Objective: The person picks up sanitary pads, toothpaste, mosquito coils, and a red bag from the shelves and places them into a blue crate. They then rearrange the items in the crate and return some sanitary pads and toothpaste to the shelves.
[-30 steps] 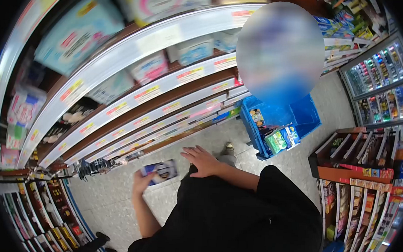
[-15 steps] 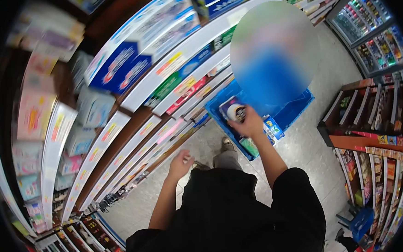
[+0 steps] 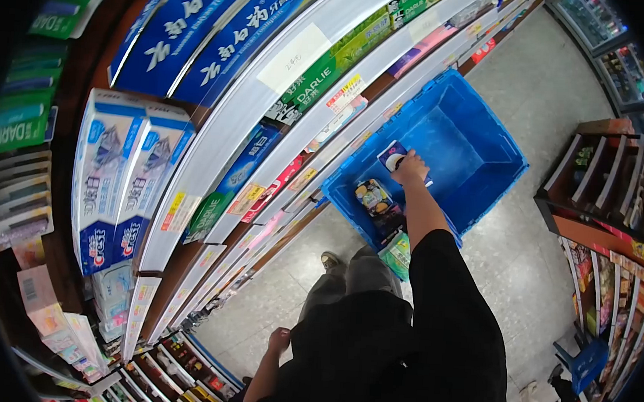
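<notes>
"Where is the dark purple pack (image 3: 392, 154)?"

"Inside the blue crate (image 3: 455, 135), towards its shelf side, directly under the right hand (image 3: 411, 168). That hand's fingers bend over it and appear to clasp it; the thumb is hard to make out."

"Why reach so deep?"

"Probably to steady the pack near the crate floor. Gripping from above leaves its far end uncovered."

"And its neighbours?"

"A pack with food pictures (image 3: 372, 195) lies nearer the crate's left corner, and a green pack (image 3: 397, 256) shows at the near end. Grouping them there likely leaves the far floor bare."

"The left hand (image 3: 279, 340)?"

"Low by the person's left side, well apart from the purple pack. It looks curled, but it's small and partly turned away, so I can't tell how tightly, or whether it holds anything."

"Beyond that?"

"Shelves alongside, with blue toothpaste boxes (image 3: 247, 45) facing outward, presumably so their labels read."
</notes>
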Available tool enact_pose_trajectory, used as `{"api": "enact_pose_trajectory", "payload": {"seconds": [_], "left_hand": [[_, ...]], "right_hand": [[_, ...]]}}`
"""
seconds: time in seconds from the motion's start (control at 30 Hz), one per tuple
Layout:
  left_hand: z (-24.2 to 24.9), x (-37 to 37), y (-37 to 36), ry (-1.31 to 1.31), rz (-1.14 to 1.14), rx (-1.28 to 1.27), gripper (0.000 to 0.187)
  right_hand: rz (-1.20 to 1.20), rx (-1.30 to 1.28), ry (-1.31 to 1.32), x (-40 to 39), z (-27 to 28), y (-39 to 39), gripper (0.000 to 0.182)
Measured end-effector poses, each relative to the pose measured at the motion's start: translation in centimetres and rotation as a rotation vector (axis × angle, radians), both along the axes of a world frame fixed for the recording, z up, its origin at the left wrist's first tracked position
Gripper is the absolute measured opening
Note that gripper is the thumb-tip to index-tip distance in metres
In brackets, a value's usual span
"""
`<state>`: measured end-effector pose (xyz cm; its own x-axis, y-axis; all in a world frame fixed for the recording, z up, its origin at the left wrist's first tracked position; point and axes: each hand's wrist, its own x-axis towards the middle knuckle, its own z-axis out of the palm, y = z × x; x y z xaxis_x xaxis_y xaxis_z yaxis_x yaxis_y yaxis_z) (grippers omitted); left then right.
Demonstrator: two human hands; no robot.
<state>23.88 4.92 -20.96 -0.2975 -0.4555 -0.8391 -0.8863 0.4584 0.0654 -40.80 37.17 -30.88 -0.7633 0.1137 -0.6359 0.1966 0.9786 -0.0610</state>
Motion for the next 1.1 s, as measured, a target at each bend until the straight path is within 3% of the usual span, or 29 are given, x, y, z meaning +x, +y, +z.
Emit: {"api": "enact_pose_trajectory", "payload": {"seconds": [0.03,0.23,0.27,0.37,0.47,0.57,0.6,0.63,0.67,0.7,0.77,0.83,0.97,1.1], "left_hand": [[0.7,0.4,0.6,0.057,-0.056,-0.015,0.026],[1.8,-0.6,3.6,0.001,0.149,-0.040,0.030],[1.4,-0.6,3.6,0.002,0.152,-0.034,0.031],[2.3,-1.8,4.3,0.037,0.173,-0.012,0.030],[1.8,-2.7,4.2,-0.006,0.167,-0.034,0.036],[0.5,-2.4,4.1,0.019,0.156,0.009,0.038],[0.4,-4.1,4.7,0.055,0.087,-0.026,0.038],[1.3,-4.7,4.6,0.100,0.090,-0.126,0.038],[1.6,-5.6,4.7,0.192,0.177,-0.158,0.036],[2.1,-6.3,4.8,0.287,0.262,-0.190,0.035],[4.0,-8.2,4.1,0.497,0.299,-0.322,0.028],[6.7,-9.4,1.9,0.702,0.333,-0.422,0.021],[12.4,-8.7,-6.0,1.058,0.464,-0.950,0.009],[22.1,-4.5,-17.3,1.432,0.585,-1.408,0.005]], "right_hand": [[-0.002,-0.013,-0.007,0.0,-1.2,-0.2,0.089],[0.033,-0.151,-0.201,1.2,-4.7,-0.7,0.093],[0.028,-0.182,-0.194,1.7,-9.0,-0.5,0.086],[0.231,-0.151,-0.305,1.0,-7.3,0.0,0.066],[0.304,-0.223,-0.202,-0.6,-2.3,-0.1,0.043],[0.578,-0.244,-0.057,-2.6,-4.2,1.0,0.037],[0.531,-0.344,0.295,-1.9,-4.7,1.6,0.037],[0.656,-0.468,0.260,-1.9,3.8,-0.8,0.045],[0.726,-0.534,0.385,-1.8,1.8,-0.7,0.049],[0.614,-0.626,0.176,-0.6,7.2,-1.5,0.048],[0.561,-0.732,0.108,3.1,11.2,-3.0,0.042],[0.572,-0.629,-0.016,7.5,11.8,-5.7,0.040],[0.799,-0.634,0.057,19.8,14.4,-11.3,0.039],[0.833,-0.653,0.027,26.9,14.7,-15.0,0.043]]}}
